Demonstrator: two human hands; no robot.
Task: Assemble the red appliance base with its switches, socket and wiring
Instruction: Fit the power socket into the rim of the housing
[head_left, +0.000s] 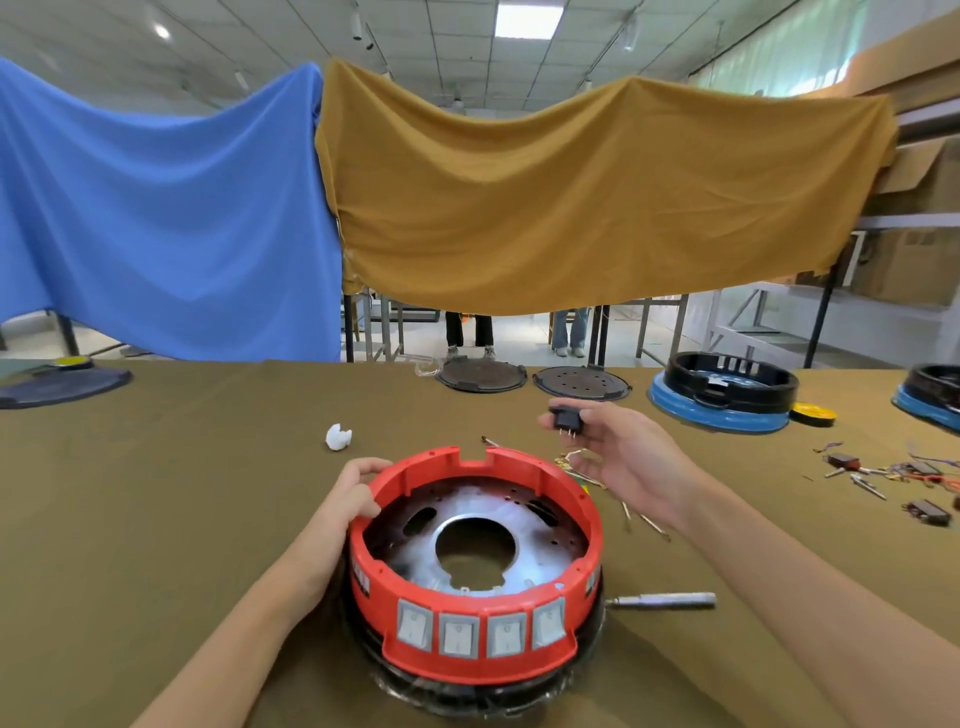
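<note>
The red appliance base sits in front of me on the olive table, a metal plate with a round hole inside it. Several grey rocker switches line its near face. My left hand grips the base's left rim, fingers curled over the edge. Above and behind the base's far right rim, my right hand pinches a small black socket with metal pins pointing down. A notch shows in the far rim. Loose wires lie under my right hand.
A metal screwdriver lies right of the base. More wires and small black parts are scattered at the right. Two dark round plates and blue-and-black bases stand at the far edge. A white scrap lies left of centre.
</note>
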